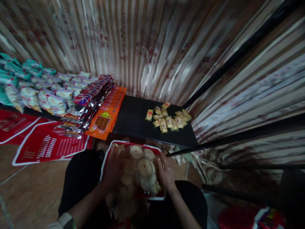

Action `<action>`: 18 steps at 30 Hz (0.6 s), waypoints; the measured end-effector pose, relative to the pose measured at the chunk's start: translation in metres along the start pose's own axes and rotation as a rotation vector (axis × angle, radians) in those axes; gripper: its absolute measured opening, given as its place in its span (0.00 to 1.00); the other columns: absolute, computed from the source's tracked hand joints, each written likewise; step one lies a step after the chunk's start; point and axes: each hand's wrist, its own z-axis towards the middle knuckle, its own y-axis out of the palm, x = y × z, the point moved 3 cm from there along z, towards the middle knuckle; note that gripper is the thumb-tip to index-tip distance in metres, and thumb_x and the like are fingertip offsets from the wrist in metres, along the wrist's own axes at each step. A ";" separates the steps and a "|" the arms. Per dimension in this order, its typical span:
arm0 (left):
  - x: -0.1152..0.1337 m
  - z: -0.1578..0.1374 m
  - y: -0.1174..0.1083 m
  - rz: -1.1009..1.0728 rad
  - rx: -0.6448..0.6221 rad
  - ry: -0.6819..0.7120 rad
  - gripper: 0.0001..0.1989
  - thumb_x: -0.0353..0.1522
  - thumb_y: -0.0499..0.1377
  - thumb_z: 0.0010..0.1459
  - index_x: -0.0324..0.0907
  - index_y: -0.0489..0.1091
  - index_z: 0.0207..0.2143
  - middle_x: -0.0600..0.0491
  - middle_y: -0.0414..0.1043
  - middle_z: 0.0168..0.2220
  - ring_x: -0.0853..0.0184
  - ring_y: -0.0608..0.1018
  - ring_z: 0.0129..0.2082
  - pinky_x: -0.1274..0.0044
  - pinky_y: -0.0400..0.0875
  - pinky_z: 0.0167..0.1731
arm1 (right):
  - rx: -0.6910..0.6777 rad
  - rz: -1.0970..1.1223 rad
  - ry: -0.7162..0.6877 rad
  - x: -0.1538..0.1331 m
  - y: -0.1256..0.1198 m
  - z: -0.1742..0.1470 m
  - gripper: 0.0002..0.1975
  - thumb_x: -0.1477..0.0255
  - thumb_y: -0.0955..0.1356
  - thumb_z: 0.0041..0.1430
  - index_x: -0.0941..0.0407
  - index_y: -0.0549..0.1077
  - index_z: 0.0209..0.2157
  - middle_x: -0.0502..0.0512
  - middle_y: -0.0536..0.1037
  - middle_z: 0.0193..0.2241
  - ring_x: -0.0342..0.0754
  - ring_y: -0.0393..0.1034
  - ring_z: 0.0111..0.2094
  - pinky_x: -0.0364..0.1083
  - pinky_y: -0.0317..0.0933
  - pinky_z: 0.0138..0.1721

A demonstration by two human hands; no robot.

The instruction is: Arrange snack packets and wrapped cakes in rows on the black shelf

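A red basket [154,148] with a white rim stands between my knees, filled with round pale pastries [145,168] in clear wrappers, some bearing a red dot. My left hand [114,167] is closed on the basket's left side, its fingers dark and partly blurred beside the pastries. On the opposite side, my right hand [166,170] is closed over the right rim, with the thumb toward the contents. More round pastries [127,190] show dimly at the basket's near left, where shadow hides detail.
A black low table [135,111] carries small yellow-wrapped snacks [169,121], orange snack packs [102,124], dark red packs [95,90] and white snack bags [56,101]. Red baskets [52,141] lie at left. Black poles [228,68] and a striped curtain [147,47] border the space.
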 end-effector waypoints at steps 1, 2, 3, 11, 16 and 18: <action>0.010 0.006 0.003 0.010 -0.036 0.073 0.25 0.30 0.48 0.60 0.40 0.55 0.60 0.43 0.52 0.64 0.55 0.46 0.66 0.58 0.51 0.61 | -0.052 -0.009 -0.100 -0.009 0.001 0.005 0.29 0.56 0.56 0.61 0.58 0.65 0.56 0.62 0.65 0.57 0.57 0.53 0.62 0.60 0.47 0.61; 0.018 0.012 0.007 0.023 -0.080 0.128 0.26 0.31 0.48 0.60 0.39 0.54 0.61 0.43 0.51 0.64 0.54 0.46 0.66 0.56 0.49 0.61 | -0.108 -0.021 -0.200 -0.018 0.004 0.009 0.26 0.58 0.57 0.62 0.56 0.65 0.57 0.60 0.65 0.58 0.55 0.51 0.62 0.60 0.47 0.61; 0.026 0.018 0.011 0.034 -0.118 0.159 0.26 0.33 0.49 0.60 0.40 0.53 0.61 0.44 0.51 0.64 0.53 0.47 0.66 0.55 0.47 0.61 | -0.158 -0.033 -0.290 -0.026 0.009 0.012 0.24 0.61 0.59 0.62 0.54 0.64 0.57 0.59 0.64 0.59 0.55 0.50 0.63 0.60 0.48 0.61; 0.037 0.035 0.031 -0.031 -0.318 0.122 0.25 0.33 0.54 0.56 0.36 0.60 0.56 0.39 0.59 0.59 0.53 0.60 0.61 0.58 0.55 0.58 | -0.361 0.002 -0.468 -0.041 0.055 0.021 0.29 0.67 0.68 0.54 0.55 0.63 0.58 0.62 0.65 0.58 0.57 0.57 0.60 0.59 0.55 0.58; 0.034 0.040 0.022 -0.099 -0.371 0.105 0.24 0.36 0.56 0.55 0.40 0.62 0.54 0.41 0.60 0.58 0.52 0.63 0.58 0.56 0.56 0.57 | -0.330 0.092 -0.382 -0.041 0.056 0.022 0.24 0.69 0.68 0.52 0.54 0.69 0.53 0.60 0.70 0.54 0.56 0.62 0.56 0.58 0.57 0.57; 0.035 0.042 0.022 -0.092 -0.361 0.079 0.20 0.33 0.55 0.56 0.41 0.64 0.52 0.42 0.61 0.58 0.53 0.63 0.57 0.56 0.53 0.58 | -0.312 0.107 -0.370 -0.043 0.055 0.022 0.22 0.71 0.67 0.52 0.54 0.70 0.51 0.60 0.72 0.52 0.56 0.64 0.55 0.58 0.57 0.57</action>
